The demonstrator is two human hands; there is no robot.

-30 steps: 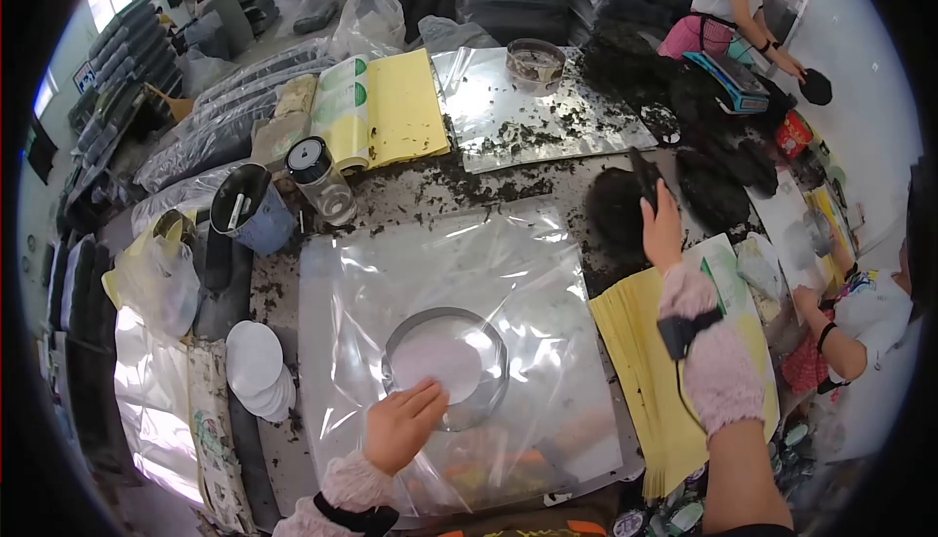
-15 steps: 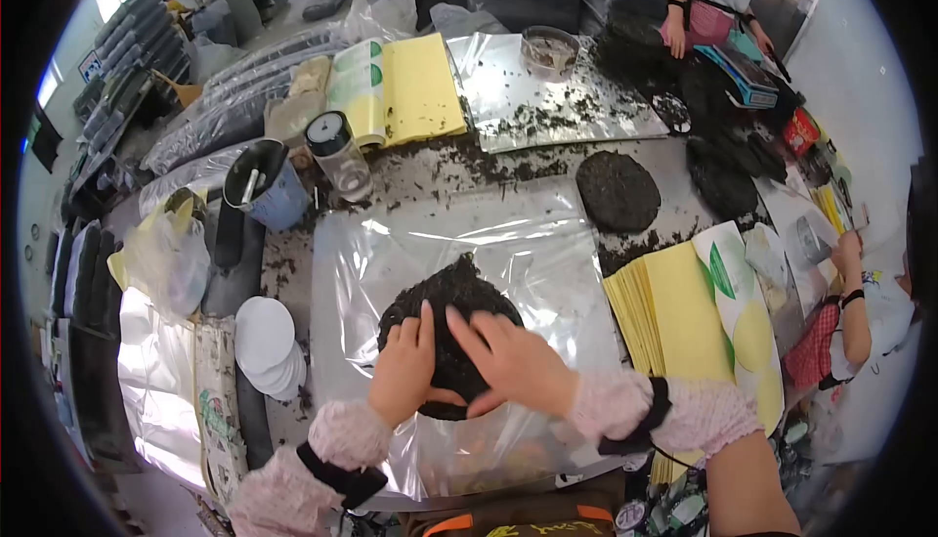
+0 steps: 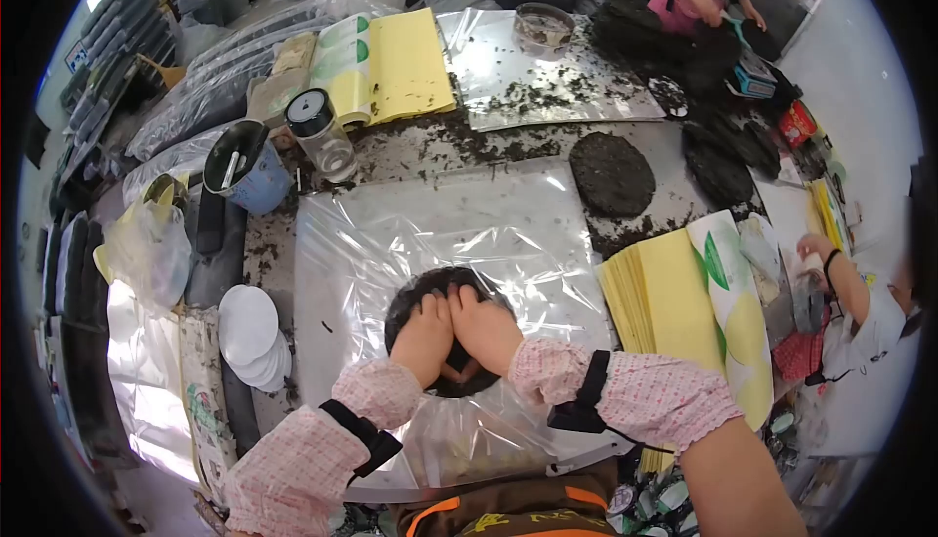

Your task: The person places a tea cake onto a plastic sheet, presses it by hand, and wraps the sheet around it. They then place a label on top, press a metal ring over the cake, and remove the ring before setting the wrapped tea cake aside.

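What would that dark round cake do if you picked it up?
Probably stiff: the dark round cake holds its disc shape under the left hand and right hand. Edges likely crumbly, given loose bits scattered on the table. Flat, so unlikely to roll.

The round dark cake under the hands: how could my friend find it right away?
Find the big clear plastic sheet in the middle of the view. On its near half lies a dark round cake, with the left hand and right hand pressed flat on it side by side. The other cake lies bare past the sheet's far right corner, with no hand on it.
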